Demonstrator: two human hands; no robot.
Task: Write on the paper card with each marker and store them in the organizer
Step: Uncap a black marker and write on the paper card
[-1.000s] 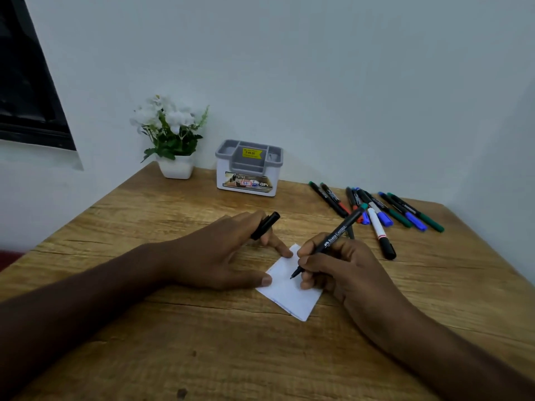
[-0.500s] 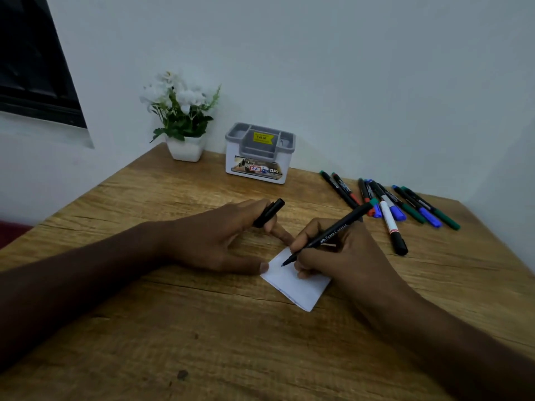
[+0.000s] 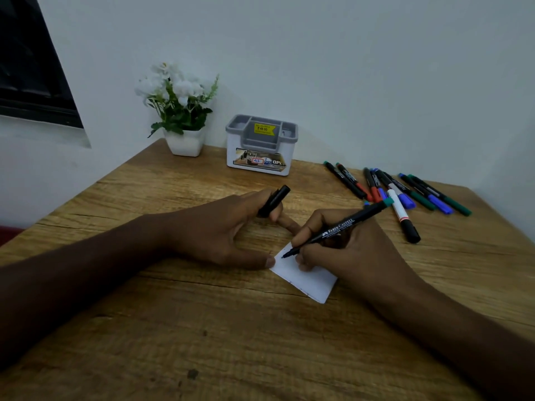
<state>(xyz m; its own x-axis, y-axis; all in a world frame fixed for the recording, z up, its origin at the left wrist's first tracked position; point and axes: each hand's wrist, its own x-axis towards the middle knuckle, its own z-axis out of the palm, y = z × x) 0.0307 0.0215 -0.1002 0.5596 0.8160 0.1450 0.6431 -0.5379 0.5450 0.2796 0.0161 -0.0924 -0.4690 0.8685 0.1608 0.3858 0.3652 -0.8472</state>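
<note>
The right hand [image 3: 344, 244] grips a black marker [image 3: 335, 230], tip on the paper card [image 3: 307, 279]. The left hand [image 3: 225, 227] holds the cap [image 3: 274, 200] while its thumb steadies the card; the organizer [image 3: 260, 146] waits behind.

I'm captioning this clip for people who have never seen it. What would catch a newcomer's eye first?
First the two hands at the table's middle: the right hand grips a black marker with its tip on a small white paper card, while the left hand steadies the card's edge and holds the black cap. Next, the loose markers fanned out at back right, and the grey-topped organizer beside a white flower pot at the wall.
</note>
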